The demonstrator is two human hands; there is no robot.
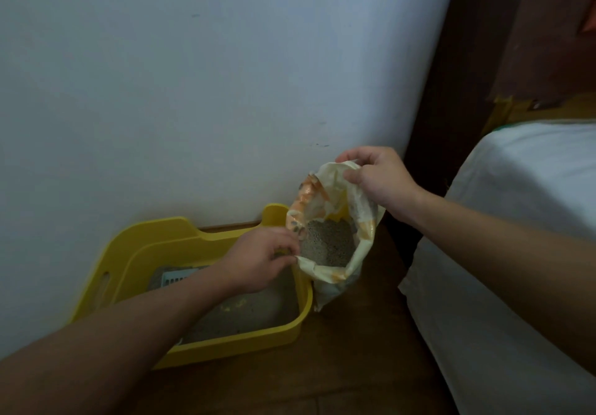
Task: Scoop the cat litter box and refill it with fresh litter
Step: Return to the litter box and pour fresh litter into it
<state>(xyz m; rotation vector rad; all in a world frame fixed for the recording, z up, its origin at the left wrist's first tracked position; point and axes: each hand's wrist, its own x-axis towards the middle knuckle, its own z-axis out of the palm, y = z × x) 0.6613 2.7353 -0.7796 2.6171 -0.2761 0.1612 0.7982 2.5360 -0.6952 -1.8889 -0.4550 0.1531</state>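
A yellow litter box (pixel 292 327) stands on the floor against the wall, with grey litter (pixel 254 311) in it. A pale slotted scoop (pixel 175 277) lies at its far left end, partly under my left forearm. Just right of the box stands a cream and orange litter bag (pixel 335 274), its mouth held wide so the grey litter inside shows. My left hand (pixel 261 258) pinches the near left edge of the bag's mouth. My right hand (pixel 375 177) grips the far top edge and holds it up.
A white wall (pixel 193 92) rises right behind the box. A bed with a white sheet (pixel 516 237) fills the right side, close to the bag. Brown wooden floor (pixel 338 366) lies in front. A dark wooden frame (pixel 451 75) stands at the back right.
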